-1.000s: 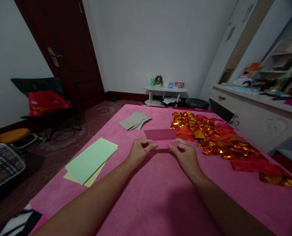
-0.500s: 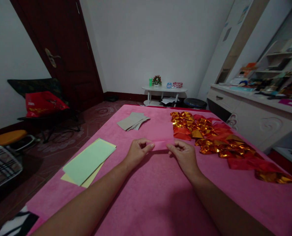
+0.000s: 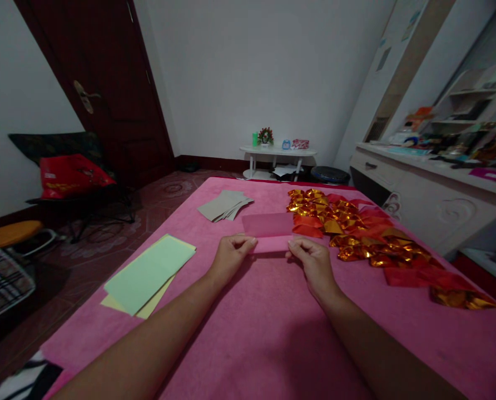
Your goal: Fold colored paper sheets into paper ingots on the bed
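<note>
from a camera worn on the person's head, the view looks forward and slightly down along a pink cloth-covered table (image 3: 248,328), close above its near end, the bare left hand (image 3: 231,255) and bare right hand (image 3: 313,258) near mid-frame; it faces a plain whitish wall (image 3: 273,66), with a dark brown panelled wooden door (image 3: 120,89) far left and a pale carved cabinet (image 3: 423,186) right.

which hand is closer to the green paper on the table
Left. The left hand pinches the left end of the pink paper, just right of the green paper; the right hand pinches the other end, farther right.
</note>
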`<state>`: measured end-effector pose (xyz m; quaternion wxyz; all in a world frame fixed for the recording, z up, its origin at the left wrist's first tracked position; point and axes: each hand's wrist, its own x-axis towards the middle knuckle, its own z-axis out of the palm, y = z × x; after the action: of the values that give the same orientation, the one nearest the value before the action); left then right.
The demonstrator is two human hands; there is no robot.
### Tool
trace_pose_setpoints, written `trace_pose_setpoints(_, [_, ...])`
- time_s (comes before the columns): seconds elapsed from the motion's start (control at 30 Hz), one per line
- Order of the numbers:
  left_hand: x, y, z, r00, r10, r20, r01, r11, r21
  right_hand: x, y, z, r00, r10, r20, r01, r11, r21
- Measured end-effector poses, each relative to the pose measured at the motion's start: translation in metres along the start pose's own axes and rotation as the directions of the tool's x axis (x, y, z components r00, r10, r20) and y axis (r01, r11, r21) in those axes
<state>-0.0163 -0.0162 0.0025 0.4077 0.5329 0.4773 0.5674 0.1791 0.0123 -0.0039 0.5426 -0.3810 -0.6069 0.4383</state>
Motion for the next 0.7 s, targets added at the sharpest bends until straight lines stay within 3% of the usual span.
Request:
trace_pose_setpoints(0.17, [0.0025, -0.0059, -0.0005, 0.988, -0.127, -0.089, 0.115, 0.986, -0.124, 0.0017, 0.0032, -0.0003, 0.998, -0.037, -0.055, 0.034, 0.998, -0.051])
trace_pose_setpoints(0.47, [0.0022, -0.0051, 0.0001, 0.978, -0.175, -0.117, 0.153, 0.972, -0.179, 0.002, 0.0074, -0.0003, 0.994, 0.023, -0.104, -0.027, 0.999, -0.045])
trace_pose_setpoints(0.7, [0.0039, -0.0083, -0.0004, 0.978, -0.144, -0.15, 0.128, 0.985, -0.114, 0.002, 0.0037, 0.0015, 0.988, 0.072, -0.134, -0.079, 0.996, -0.047])
